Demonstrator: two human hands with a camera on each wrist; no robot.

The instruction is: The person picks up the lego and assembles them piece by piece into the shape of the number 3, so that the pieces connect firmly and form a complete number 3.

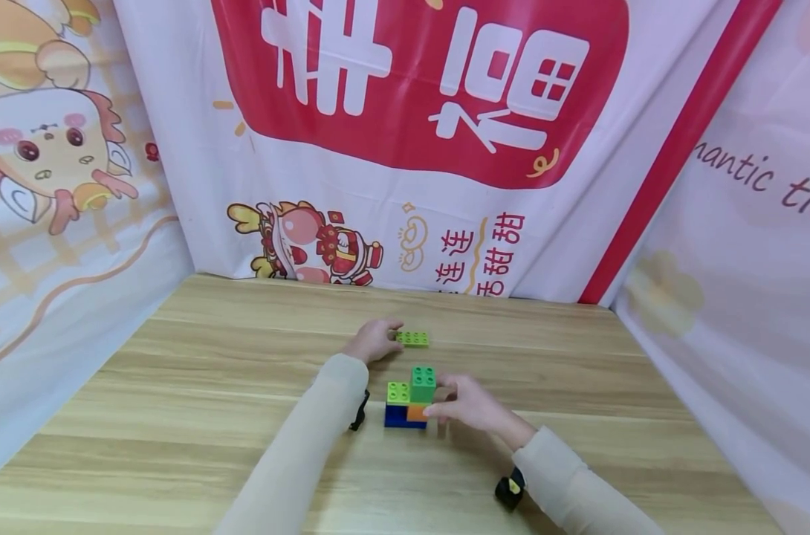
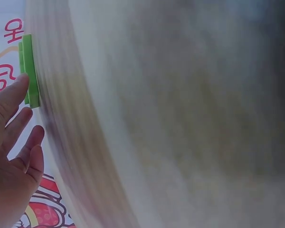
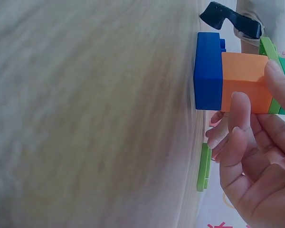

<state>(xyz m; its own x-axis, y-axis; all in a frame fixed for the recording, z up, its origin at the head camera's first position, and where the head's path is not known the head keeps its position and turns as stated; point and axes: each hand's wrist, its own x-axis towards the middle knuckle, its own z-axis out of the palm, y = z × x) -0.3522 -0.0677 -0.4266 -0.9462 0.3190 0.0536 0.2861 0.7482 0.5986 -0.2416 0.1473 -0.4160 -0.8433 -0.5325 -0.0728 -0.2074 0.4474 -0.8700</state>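
Currently: block stack partly built, one flat plate not yet added.
Right hand (image 1: 468, 405) fingers grip the block stack (image 1: 408, 401) at frame centre on the tabletop (image 1: 177, 416); left hand (image 1: 373, 340), fingers relaxed, touches the loose green plate (image 1: 413, 339) just above the stack.

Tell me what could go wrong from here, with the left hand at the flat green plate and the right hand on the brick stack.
1. The left hand only touches an edge of the flat light-green studded plate; its fingers look straight, so the plate may slide across the wooden table rather than lift.
2. The right hand steadies the small stack of blue, orange and green plastic bricks from one side only; a push could tip it leftward.
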